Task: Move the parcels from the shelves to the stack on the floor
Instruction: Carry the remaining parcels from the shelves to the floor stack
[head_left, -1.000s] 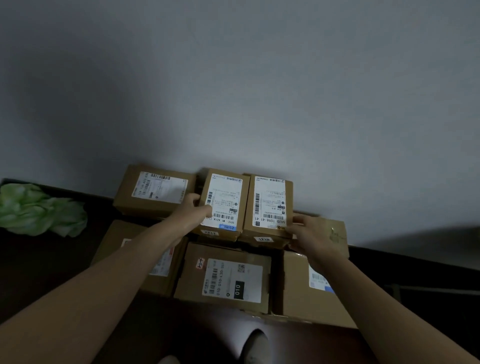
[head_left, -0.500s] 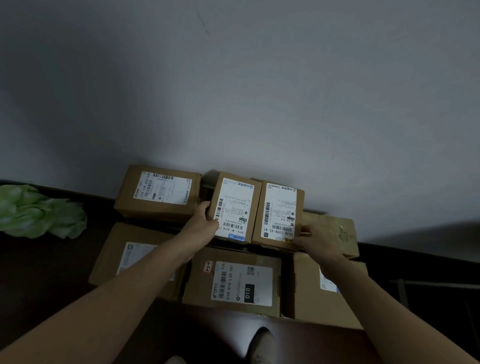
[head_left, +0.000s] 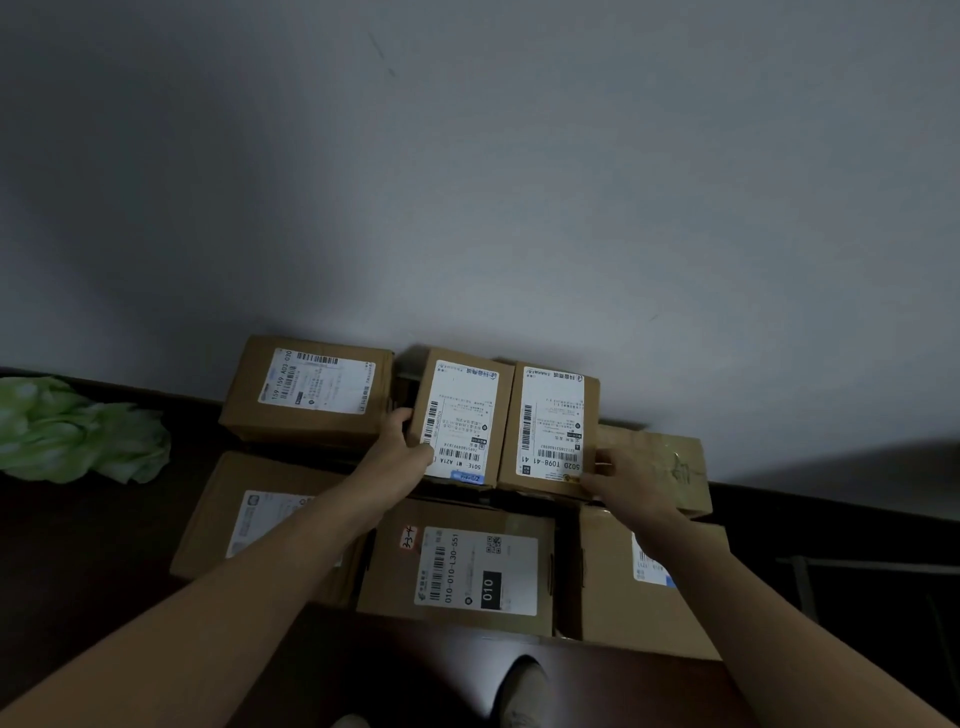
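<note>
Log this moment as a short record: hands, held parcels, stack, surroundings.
left hand: grips left edge of small brown cardboard parcel labelled 501E
right hand: holds near right corner of small brown cardboard parcel labelled 502D
placement: both parcels side by side atop the stack, against the grey wall
below front: brown cardboard box marked 010
floor left: crumpled green material

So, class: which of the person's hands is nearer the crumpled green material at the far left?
Left. The left hand grips the left small parcel, rightward of the green material; the right hand grips the right small parcel, farther right.
</note>
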